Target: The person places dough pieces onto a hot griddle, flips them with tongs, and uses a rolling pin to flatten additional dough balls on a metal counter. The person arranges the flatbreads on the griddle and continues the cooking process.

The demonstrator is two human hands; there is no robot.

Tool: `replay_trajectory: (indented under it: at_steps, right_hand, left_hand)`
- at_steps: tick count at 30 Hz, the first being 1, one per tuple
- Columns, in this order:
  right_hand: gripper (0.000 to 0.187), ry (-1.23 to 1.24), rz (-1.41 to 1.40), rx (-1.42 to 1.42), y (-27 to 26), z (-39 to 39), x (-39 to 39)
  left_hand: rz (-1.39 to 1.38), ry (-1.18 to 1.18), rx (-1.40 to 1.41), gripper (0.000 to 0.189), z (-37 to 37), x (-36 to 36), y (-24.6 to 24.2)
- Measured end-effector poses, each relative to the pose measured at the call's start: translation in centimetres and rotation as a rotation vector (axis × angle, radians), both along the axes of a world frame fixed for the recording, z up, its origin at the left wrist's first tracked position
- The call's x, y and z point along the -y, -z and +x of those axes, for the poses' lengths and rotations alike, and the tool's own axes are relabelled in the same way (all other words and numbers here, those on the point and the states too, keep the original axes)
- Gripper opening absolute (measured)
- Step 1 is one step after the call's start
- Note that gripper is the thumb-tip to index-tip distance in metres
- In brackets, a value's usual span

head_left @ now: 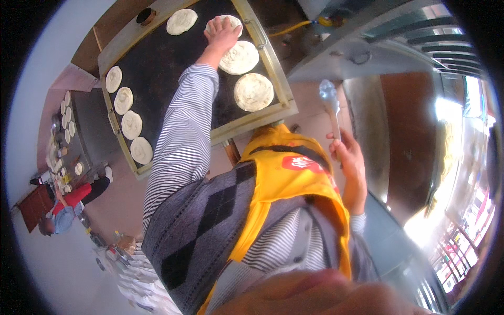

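Note:
My left hand (222, 34) lies palm down, fingers spread, on a flat round of dough (234, 24) near the far right corner of a dark griddle (169, 59). Two more dough rounds (239, 58) (253, 92) follow it along the right edge, and another (181, 22) lies at the far side. Several rounds (131, 125) line the left edge. Off the griddle's right side, my right hand (347, 151) grips the handle of a utensil (330, 98) and holds it upright. Its head is shiny and whitish; glare and blur hide its exact kind.
A metal frame with handles (262, 34) borders the griddle. At the far left, a person (65, 214) is by a second work surface (80, 134) bearing more dough rounds. A grey metal cabinet (334, 59) and a bright glass-sided counter (409, 157) are on my right.

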State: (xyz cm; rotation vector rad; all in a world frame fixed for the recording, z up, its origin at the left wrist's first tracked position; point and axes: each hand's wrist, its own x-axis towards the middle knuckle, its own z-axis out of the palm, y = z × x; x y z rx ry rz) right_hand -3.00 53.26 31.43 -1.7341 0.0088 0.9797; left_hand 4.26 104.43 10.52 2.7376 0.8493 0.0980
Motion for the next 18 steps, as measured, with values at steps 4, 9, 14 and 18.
replay_trajectory:
  at_steps: [4, 9, 14, 18]
  right_hand:
    - [0.061, 0.031, 0.046, -0.006, 0.1, 0.3, -0.8]
    - [0.061, 0.058, -0.037, -0.025, -1.1, 0.1, -0.7]
    - [0.066, 0.075, -0.029, -0.040, 0.9, 0.0, 0.7]
    - [0.067, 0.056, -0.041, -0.019, 0.7, -0.2, 0.9]
  left_hand:
    - [-0.214, -0.216, 0.037, 0.081, 1.8, 2.3, -1.9]
    - [0.017, -0.128, 0.035, 0.079, 1.0, -2.0, -4.1]
    - [0.129, -0.184, -0.014, 0.083, -2.0, -12.2, -2.1]
    - [0.083, -0.222, -0.052, 0.088, -2.9, -13.3, -1.3]
